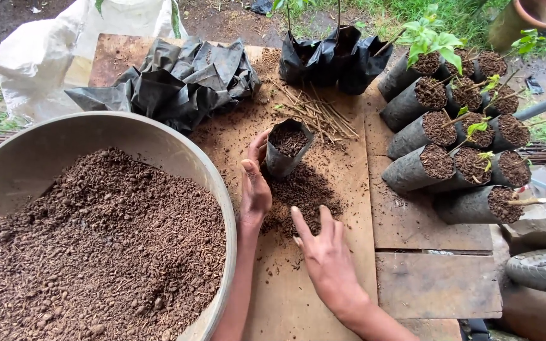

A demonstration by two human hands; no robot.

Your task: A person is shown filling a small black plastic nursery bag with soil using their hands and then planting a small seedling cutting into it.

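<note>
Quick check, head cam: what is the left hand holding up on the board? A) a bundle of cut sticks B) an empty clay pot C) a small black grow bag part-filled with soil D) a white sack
C: the left hand cups the side of the small black grow bag, which stands open with soil inside on the wooden board.

Single head-worn view, close, steeply downward onto wooden board (323,297), grass beyond.

Soft even daylight, sharp, slight edge distortion

Glossy black plastic bag (284,151), crumbly brown soil (303,192), rough worn wooden board (412,215).
</note>
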